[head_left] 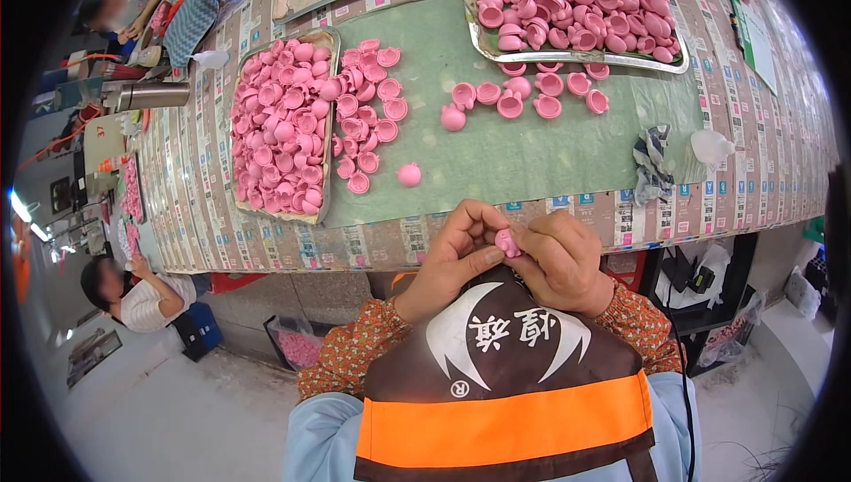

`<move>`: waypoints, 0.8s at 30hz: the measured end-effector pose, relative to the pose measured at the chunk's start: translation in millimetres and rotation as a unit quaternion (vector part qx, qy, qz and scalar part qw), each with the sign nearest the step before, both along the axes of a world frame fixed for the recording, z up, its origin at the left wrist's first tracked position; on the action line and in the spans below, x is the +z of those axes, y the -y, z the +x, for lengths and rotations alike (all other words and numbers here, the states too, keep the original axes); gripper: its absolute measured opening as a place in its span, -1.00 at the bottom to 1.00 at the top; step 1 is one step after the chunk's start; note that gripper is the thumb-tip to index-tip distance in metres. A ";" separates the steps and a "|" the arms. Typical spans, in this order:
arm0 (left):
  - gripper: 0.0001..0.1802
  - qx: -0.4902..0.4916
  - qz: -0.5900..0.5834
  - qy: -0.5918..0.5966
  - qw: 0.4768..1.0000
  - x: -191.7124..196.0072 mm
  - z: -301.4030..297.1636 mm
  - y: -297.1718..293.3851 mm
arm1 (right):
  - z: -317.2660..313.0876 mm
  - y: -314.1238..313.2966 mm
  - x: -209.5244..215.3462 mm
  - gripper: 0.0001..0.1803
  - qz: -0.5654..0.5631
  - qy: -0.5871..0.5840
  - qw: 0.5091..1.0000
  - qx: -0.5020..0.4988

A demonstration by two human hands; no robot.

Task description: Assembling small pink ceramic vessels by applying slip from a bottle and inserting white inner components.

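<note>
Both my hands meet just in front of the table's near edge, pinching one small pink molded plastic piece [508, 244] between them. My left hand [461, 252] grips it from the left with thumb and forefinger. From the right, my right hand [560, 256] closes on the same piece, its fingers bent. Much of the piece is hidden by the fingertips. Ahead and to the left, a single round pink piece [409, 174] lies on the green mat [532, 159]. Farther off, several loose pink cup-shaped pieces [549, 107] lie on the mat.
A metal tray [567, 62] heaped with pink pieces stands at the far right; another heaped tray [323, 207] is at left. A crumpled dark rag [653, 166] and a white plastic lump [712, 146] lie at right. A steel flask [154, 95] and a seated person [146, 296] are farther left.
</note>
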State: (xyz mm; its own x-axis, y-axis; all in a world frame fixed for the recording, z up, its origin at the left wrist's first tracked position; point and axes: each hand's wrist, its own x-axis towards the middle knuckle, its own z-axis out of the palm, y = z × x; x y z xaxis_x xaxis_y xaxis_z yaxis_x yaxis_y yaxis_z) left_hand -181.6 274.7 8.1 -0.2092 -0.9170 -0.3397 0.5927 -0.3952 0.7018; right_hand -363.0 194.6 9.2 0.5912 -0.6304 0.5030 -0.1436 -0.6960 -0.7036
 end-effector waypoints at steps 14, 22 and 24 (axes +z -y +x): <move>-0.65 0.019 0.104 -0.111 0.988 6.8 2.3 7.5 | 2.5 3.5 -1.4 -0.47 0.089 -0.001 0.996 -0.013; -0.66 0.024 0.119 -0.110 0.986 5.4 2.4 8.1 | 4.8 4.7 2.7 -0.48 0.103 -0.017 0.994 -0.016; -0.66 0.023 0.118 -0.107 0.987 5.3 1.9 8.2 | 4.4 4.4 0.6 -0.49 0.095 -0.013 0.995 -0.018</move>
